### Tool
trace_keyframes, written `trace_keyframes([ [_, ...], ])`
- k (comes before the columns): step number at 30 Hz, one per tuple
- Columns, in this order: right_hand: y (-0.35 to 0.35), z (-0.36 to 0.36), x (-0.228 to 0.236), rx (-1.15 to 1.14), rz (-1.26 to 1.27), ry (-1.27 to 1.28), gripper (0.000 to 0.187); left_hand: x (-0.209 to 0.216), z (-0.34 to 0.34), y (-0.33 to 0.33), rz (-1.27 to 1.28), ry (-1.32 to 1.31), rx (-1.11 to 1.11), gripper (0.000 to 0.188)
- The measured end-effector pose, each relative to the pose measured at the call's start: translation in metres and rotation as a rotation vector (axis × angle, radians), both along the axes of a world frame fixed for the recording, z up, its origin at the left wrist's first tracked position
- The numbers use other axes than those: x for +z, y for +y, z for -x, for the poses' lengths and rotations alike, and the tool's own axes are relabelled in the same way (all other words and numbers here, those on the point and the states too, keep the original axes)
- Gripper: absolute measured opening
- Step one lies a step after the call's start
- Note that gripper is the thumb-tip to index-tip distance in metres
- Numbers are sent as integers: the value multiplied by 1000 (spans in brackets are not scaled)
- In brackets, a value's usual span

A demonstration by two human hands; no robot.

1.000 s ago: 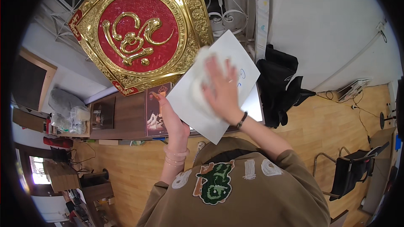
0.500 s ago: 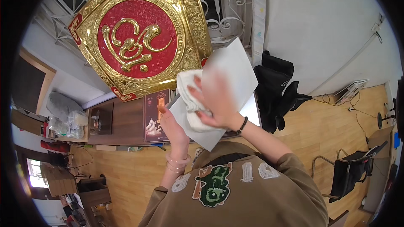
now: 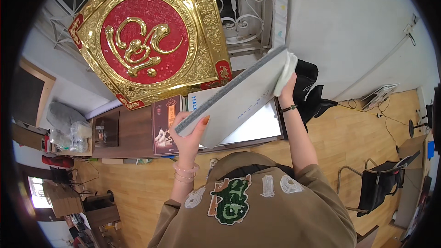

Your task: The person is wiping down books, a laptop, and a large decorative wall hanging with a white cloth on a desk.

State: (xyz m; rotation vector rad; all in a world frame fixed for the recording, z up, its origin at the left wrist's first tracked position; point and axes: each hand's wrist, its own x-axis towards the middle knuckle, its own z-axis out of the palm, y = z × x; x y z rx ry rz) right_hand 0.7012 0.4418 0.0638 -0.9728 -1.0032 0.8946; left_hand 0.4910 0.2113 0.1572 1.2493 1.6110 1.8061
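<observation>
We see a flat, square white board with a rough grey edge and blue handwriting on its face (image 3: 243,94) held up at a tilt over the near part of the desk, and cannot tell whether its lowest corner touches anything. Our left hand (image 3: 187,137) has its grip closed on the lower left corner, thumb across the face, the other fingers mostly hidden. Our right hand (image 3: 287,89) presses a folded white cloth (image 3: 287,71) around the upper right edge; the cloth hides how tightly those fingers close. With the weight hanging mainly from one corner, we judge that a loose left thumb could let the board twist and drop, and that the soft cloth could slip along the edge. A fall could chip a corner or scratch the glossy white panel (image 3: 259,128) beneath, on the dark brown wooden desk (image 3: 133,131). The dark printed box (image 3: 164,128) lies left of that panel. Beyond, a large embossed gold plaque with a round red centre (image 3: 172,66) stands close enough that a careless swing could knock it.
</observation>
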Motion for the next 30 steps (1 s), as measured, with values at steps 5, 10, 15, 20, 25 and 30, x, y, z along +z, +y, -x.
trace_keyframes([
  [5,-1,6,24,-5,62,373,27,1,6,3,-38,52,-96,22],
  [10,-1,-20,46,-64,-195,-52,25,3,24,4,-7,148,-150,24],
  [15,-9,-8,43,-72,-161,121,23,2,26,3,-54,96,-250,33],
  [20,-8,-53,45,-317,-590,-540,6,-3,0,-18,-102,-535,-182,101],
  [25,-41,-41,98,-139,-615,-378,10,-12,10,-51,-314,-1293,-736,95],
  [30,-67,-18,137,360,-555,314,12,-27,7,-59,-142,-1155,-552,79],
])
